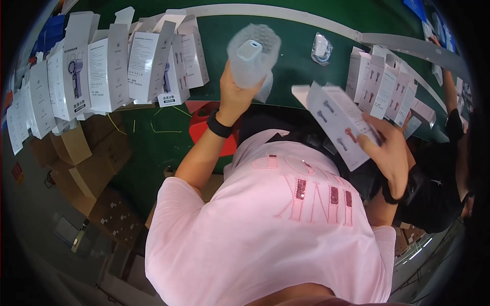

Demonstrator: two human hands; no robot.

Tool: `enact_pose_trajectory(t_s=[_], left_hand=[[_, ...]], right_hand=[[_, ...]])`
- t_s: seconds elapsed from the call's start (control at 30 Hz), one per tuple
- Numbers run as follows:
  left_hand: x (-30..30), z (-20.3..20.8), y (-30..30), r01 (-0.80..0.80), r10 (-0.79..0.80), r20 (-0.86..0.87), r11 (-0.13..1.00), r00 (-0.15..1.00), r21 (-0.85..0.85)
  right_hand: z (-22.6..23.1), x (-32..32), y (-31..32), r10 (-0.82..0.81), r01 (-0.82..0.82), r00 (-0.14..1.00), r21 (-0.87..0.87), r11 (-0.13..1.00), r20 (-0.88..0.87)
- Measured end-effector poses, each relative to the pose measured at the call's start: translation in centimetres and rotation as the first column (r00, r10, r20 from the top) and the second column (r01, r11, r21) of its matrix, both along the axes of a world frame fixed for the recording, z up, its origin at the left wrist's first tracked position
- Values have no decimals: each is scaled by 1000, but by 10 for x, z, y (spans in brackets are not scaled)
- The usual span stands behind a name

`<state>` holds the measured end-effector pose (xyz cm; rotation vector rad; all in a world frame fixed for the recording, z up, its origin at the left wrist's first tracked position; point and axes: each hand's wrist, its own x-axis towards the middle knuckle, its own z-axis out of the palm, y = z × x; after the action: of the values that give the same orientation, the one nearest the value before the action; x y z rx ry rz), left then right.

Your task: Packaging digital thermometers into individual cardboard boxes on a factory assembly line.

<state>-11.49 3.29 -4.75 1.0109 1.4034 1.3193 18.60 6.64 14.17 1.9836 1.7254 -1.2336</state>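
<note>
My left hand (237,94) is closed round a bubble-wrap bag (254,56) and holds it up over the green table. Through the cloudy wrap a pale, rounded end of the item inside shows; the rest of it cannot be made out. In my right hand (390,145) is a white printed carton (339,125) with pictures of handheld fans on its side. The carton is tilted, and a flap stands out at its upper end. My right thumb lies across the printed face. The two hands are well apart.
Several white cartons (145,66) stand in a row at the left, some with raised flaps. More cartons (380,81) stand at the right. A small clear-bagged white item (321,48) lies on the table (291,38). Brown boxes (76,158) and a red stool (201,127) are below. Another person (434,188) is close at right.
</note>
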Motion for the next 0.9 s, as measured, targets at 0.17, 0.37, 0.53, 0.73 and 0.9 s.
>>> enact_pose_trajectory(t_s=[0.17, 0.37, 0.53, 0.73, 0.9], left_hand=[[-26, 26, -11, 2, 21, 224, 995, 974, -101], [-25, 38, -12, 174, -135, 281, 978, 950, -118], [-3, 33, -23, 273, -41, 734, 941, 678, -200], [45, 40, 1, 597, -138, 950, 800, 281, -61], [109, 50, 7, 699, -95, 988, 715, 121, -17]], right_hand=[[-58, -70, 18, 139, -102, 989, 469, 877, -46], [-183, -102, 44, 288, -339, 936, 301, 891, 202], [-80, -74, 46, 146, 8, 935, 431, 902, -323], [-74, -59, 39, -96, 106, 479, -51, 993, -872], [-108, -46, 49, -591, -75, 14, -590, 804, -807]])
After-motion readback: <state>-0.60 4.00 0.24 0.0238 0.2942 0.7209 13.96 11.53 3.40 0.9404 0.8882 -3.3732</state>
